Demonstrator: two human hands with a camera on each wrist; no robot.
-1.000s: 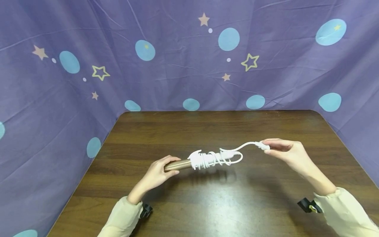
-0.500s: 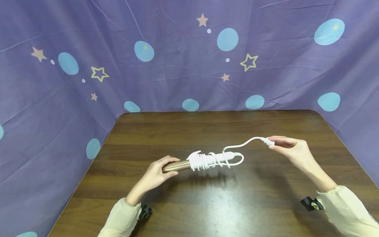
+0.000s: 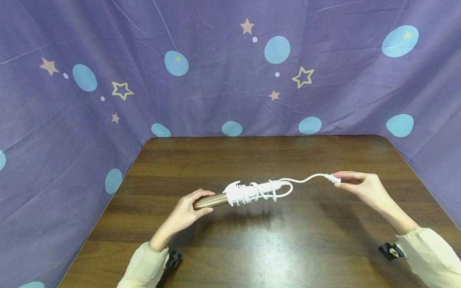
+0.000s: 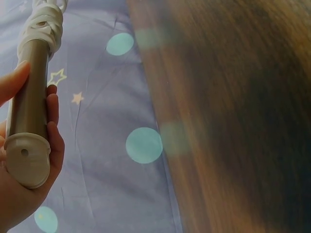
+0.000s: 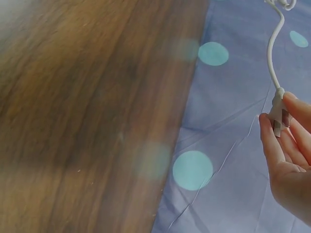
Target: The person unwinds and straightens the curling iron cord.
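My left hand (image 3: pixel 185 210) grips the gold barrel of a curling iron (image 3: pixel 217 199), its thumb and fingers on opposite sides. The white handle end points right, with white cord (image 3: pixel 255 191) looped round it several times. Close up in the left wrist view, the barrel's pale end cap (image 4: pixel 28 162) lies by the palm. Off to the right, my right hand (image 3: pixel 367 190) pinches the white plug (image 3: pixel 333 179) between thumb and fingertips. A free stretch of cord runs from the plug back to the wrapped handle. Two flat metal prongs (image 5: pixel 277 128) show in the right wrist view.
Below both hands spreads a brown wood-grain table (image 3: pixel 252 160), which carries their shadows. A purple curtain (image 3: pixel 216 88) with stars and blue dots hangs behind it and along its sides. Black straps (image 3: pixel 173 259) show beside both sleeves.
My right hand has drawn the plug to the right, and the loose stretch of cord has grown longer. The left hand and curling iron have shifted slightly left.
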